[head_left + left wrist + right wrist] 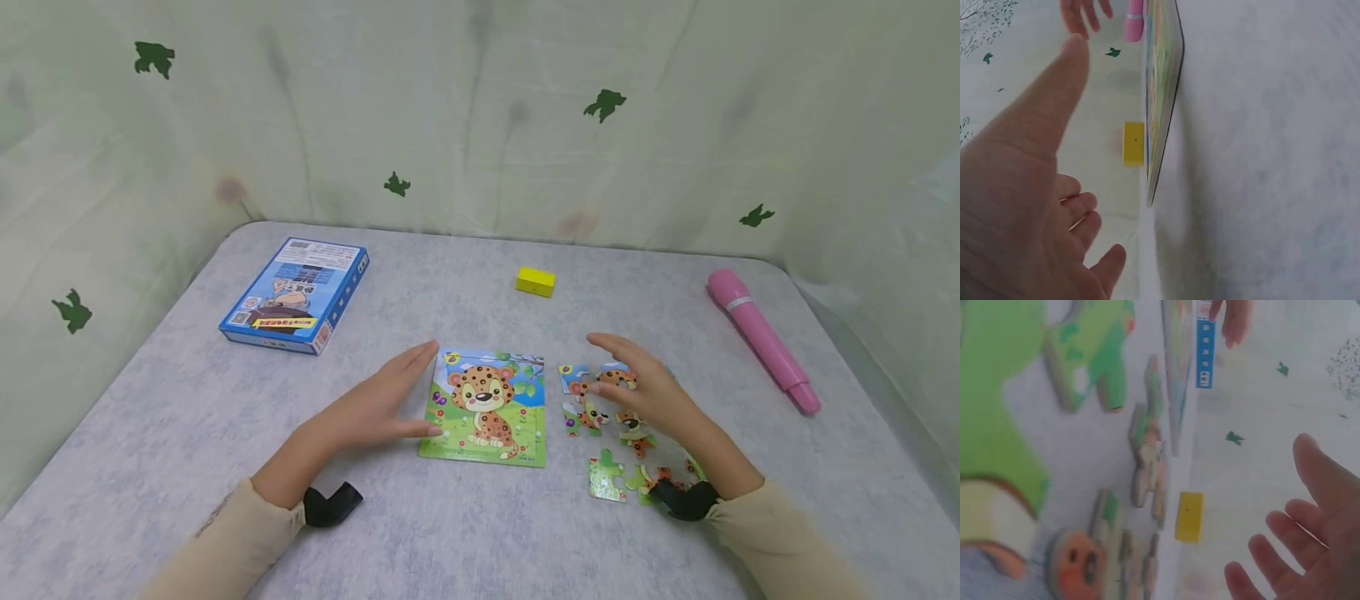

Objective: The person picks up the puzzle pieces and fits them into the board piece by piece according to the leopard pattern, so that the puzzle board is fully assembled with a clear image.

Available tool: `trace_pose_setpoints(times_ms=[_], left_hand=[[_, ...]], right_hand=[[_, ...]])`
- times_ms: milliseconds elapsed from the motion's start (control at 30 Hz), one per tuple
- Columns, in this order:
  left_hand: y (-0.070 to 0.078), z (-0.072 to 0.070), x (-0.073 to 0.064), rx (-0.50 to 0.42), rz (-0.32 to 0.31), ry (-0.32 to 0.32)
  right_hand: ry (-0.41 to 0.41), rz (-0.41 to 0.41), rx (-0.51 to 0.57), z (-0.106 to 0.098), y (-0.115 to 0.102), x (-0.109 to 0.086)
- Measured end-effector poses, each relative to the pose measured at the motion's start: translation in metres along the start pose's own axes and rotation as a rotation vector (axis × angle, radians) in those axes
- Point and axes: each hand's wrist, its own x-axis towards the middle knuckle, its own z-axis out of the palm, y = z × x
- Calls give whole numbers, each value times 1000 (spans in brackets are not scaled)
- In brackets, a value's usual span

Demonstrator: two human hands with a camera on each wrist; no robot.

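Observation:
In the head view a square puzzle board (pixel 529 425) with a cartoon leopard lies flat at the middle of the table. My left hand (pixel 360 415) is at the board's left side, fingers extended and holding nothing; its thumb overlaps the board's left edge. To the board's right, loose jigsaw pieces (pixel 604 482) with parts of a leopard picture are spread out. Above them hovers my right hand (pixel 654 398), fingers apart and nothing in its grasp, hiding some pieces. The right wrist view shows jigsaw pieces (pixel 1088 356) close up and the right hand (pixel 1316 550) with spread fingers.
A blue picture box (pixel 300 292) lies at the back left. Behind the board sits a small yellow block (pixel 536 282). At the right is a pink microphone-shaped stick (pixel 767 343). A pale curtain (pixel 480 125) with green leaf shapes hangs behind the table.

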Motion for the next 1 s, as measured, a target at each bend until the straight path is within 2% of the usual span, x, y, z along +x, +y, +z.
trace_pose_setpoints(times_ms=[133, 300, 533, 767, 1000], left_hand=[[-7, 6, 0, -88, -31, -40], [-17, 12, 0, -102, -11, -47], [-19, 13, 1, -95, 22, -45], [-20, 13, 0, -89, 18, -42], [-21, 13, 1, -95, -6, -57]], right_hand=[[-50, 87, 50, 8, 14, -1], [-71, 136, 48, 16, 30, -5], [-78, 99, 8, 24, 43, -5], [-50, 99, -90, 26, 38, -5], [11, 63, -112, 23, 31, -5]])
